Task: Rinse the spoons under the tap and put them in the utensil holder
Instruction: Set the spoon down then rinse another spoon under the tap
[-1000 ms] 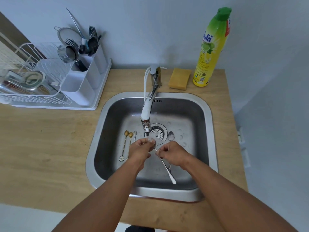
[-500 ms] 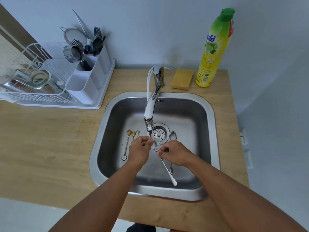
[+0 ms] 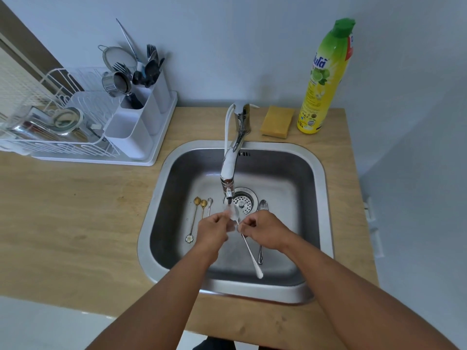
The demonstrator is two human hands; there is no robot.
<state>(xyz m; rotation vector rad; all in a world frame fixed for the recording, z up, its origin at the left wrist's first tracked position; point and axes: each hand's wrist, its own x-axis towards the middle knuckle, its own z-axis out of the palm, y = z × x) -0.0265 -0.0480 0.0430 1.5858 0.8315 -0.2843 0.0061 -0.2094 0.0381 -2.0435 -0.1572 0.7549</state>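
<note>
Water runs from the tap (image 3: 229,173) onto the bowl of a long silver spoon (image 3: 249,251). My right hand (image 3: 264,232) pinches this spoon's neck, its handle pointing toward me. My left hand (image 3: 212,229) has its fingertips at the spoon's bowl under the stream. On the sink (image 3: 313,178) floor lie two gold spoons (image 3: 194,218), a small silver spoon (image 3: 209,204) to the left, and another silver spoon (image 3: 261,231) partly under my right hand. The white utensil holder (image 3: 136,122) stands at the back left with several utensils in its far compartments.
A white dish rack (image 3: 63,137) with metal items sits left of the holder. A yellow sponge (image 3: 277,121) and a tall yellow-green detergent bottle (image 3: 326,79) stand behind the sink at the right. The wooden counter (image 3: 75,210) surrounds the sink.
Both hands stay under the tap with the spoon; the left fingers shift slightly at the bowl. The camera view drifts a little.
</note>
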